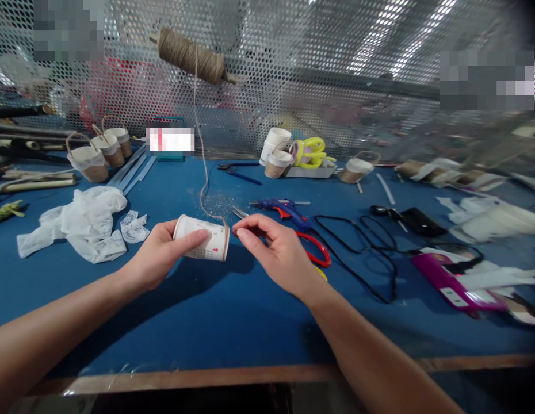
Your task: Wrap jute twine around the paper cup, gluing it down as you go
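My left hand (161, 253) grips a white paper cup (213, 244), which lies on its side in the air with its wider rim toward the palm. Jute twine (202, 184) drops from a spool (190, 56) on the perforated wall and runs to the cup's narrow end, lying along that edge. Just right of this end, my right hand (274, 244) is closed, its thumb and fingertips pinched together. Whether anything small is between them I cannot make out. Behind it the tips of red-handled scissors (321, 253) stick out; the hand hides their middle.
A blue hot glue gun (285, 210) with a black cord (390, 270) lies beyond my right hand, near a purple power strip (455, 284). White lace (86, 221) is heaped at left. Twine-wrapped cup baskets (92, 164), blue pliers (241, 171) and yellow-handled scissors (313, 152) stand or lie toward the back.
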A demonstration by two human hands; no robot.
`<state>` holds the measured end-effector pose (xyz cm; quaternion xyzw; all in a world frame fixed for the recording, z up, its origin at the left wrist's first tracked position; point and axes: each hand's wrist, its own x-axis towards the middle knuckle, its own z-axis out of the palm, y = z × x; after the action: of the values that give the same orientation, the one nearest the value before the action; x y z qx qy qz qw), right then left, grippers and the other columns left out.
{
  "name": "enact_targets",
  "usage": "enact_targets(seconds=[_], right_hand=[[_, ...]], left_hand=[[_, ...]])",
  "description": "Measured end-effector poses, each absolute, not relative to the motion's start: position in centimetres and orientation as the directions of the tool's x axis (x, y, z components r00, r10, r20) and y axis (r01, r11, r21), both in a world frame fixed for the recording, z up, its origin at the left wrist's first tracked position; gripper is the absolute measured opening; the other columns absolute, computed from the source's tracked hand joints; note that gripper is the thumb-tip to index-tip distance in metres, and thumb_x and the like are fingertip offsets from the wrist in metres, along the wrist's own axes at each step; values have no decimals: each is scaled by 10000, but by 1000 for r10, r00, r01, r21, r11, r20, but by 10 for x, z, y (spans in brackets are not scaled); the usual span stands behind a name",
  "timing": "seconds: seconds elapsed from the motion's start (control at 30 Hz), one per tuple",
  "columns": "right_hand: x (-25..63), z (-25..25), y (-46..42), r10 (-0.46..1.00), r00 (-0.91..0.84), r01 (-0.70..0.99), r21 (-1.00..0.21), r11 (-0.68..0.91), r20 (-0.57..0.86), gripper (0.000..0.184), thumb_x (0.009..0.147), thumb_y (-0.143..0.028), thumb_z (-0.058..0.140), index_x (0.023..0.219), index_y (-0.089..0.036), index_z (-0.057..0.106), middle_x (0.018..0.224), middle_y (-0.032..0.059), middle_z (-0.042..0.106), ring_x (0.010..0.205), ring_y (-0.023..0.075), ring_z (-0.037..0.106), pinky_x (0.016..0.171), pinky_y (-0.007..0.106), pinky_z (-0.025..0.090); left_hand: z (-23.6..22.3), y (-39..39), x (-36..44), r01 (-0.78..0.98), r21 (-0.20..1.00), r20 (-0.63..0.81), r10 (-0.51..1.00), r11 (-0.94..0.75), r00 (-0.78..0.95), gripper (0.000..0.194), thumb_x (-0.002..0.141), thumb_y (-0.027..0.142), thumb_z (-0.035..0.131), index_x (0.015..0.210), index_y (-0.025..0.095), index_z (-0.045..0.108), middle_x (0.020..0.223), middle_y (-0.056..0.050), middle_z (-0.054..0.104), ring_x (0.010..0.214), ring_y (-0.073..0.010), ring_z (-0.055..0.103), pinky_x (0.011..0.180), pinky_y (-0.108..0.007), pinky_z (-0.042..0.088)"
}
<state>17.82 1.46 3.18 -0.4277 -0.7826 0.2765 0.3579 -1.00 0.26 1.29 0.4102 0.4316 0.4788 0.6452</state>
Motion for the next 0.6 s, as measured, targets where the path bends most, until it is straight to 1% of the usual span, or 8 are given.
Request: enact_targets(seconds=[0.07, 0.13, 0.27, 0.37, 0.47, 0.6], right_hand=[[178, 30, 16, 844, -396, 432, -737, 520, 363, 148, 845, -250, 461, 897, -174, 576, 927, 43, 597, 876, 133, 552, 799, 272, 430], [176, 28, 16, 815, -433, 396, -731, 557, 386, 162, 851, -237, 453, 918, -177, 588, 1000, 55, 590, 971, 140, 531, 893, 299, 393], [173, 26, 11, 756, -537, 356, -712, 605, 374, 245, 879, -216, 382, 1008, -167, 586, 1107, 75, 560, 1086, 145, 470, 963, 334, 344], [172, 26, 7, 711, -609, 314, -716, 624, 352, 293, 889, -209, 341, 1077, -178, 563, 1186, 69, 514, 1134, 154, 428, 984, 362, 320], [172, 25, 6, 712, -626, 246, -786, 567, 317, 325, 899, -219, 295, 1075, -188, 566, 1214, 59, 494, 1149, 161, 417, 991, 377, 312], [170, 25, 6, 750, -623, 199, -881, 429, 224, 362, 908, -204, 251, 1055, -176, 581, 1228, 66, 491, 1151, 151, 426, 980, 356, 325]], left_hand=[[11, 0, -9, -229, 960, -129, 979, 164, 159, 148, 661, 261, 697, 755, 147, 686, 723, -28, 703, 611, -113, 598, 621, -204, 469], [10, -2, -8, -179, 974, -111, 979, 142, 170, 138, 661, 271, 696, 739, 159, 684, 697, -12, 694, 595, -108, 586, 606, -199, 465], [9, -4, -5, -73, 992, -88, 975, 105, 202, 135, 672, 281, 680, 729, 159, 680, 652, -1, 677, 563, -104, 565, 573, -194, 452], [7, -5, -4, -29, 995, -87, 973, 96, 212, 176, 704, 321, 643, 706, 148, 673, 609, 4, 660, 529, -95, 545, 529, -180, 420], [5, -6, -3, -12, 993, -113, 971, 118, 212, 215, 717, 350, 622, 694, 142, 673, 608, 4, 663, 520, -89, 542, 514, -175, 406], [2, -6, -3, -11, 989, -141, 969, 146, 201, 185, 680, 317, 656, 691, 133, 677, 608, -2, 671, 518, -89, 546, 513, -175, 415]])
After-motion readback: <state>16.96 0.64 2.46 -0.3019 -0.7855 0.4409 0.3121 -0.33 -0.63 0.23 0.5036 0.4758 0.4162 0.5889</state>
